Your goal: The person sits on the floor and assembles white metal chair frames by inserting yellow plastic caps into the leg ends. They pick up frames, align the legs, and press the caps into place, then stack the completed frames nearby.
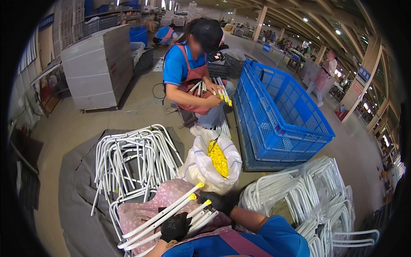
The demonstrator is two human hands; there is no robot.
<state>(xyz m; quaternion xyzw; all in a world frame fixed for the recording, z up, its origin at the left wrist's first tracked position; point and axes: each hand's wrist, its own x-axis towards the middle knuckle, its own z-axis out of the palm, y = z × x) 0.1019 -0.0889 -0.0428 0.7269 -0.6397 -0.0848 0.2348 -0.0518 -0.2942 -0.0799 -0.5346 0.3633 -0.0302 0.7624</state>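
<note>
Across my lap, on a pink flowered apron (pixel 169 192), lie several white metal tubes (pixel 160 217), slanting up to the right. Yellow end caps (pixel 200 185) sit on some of their tips; other tips are bare. My left hand (pixel 175 226), in a black glove, is closed around the tubes. Beside the tube ends is my right hand (pixel 217 200), also black-gloved, its fingers bent close to a capped tip; what they pinch is hidden. Just beyond stands a white woven sack (pixel 195 165), rolled open, with yellow caps (pixel 218 159) inside.
Bent white tube frames (pixel 132 150) are piled on a dark cloth (pixel 81 188) at left. Plastic-wrapped tube frames (pixel 299 192) lie at right. A large blue crate (pixel 274 132) stands beyond them. Facing me, a seated co-worker (pixel 192 73) holds capped tubes. A wrapped grey block (pixel 96 68) stands far left.
</note>
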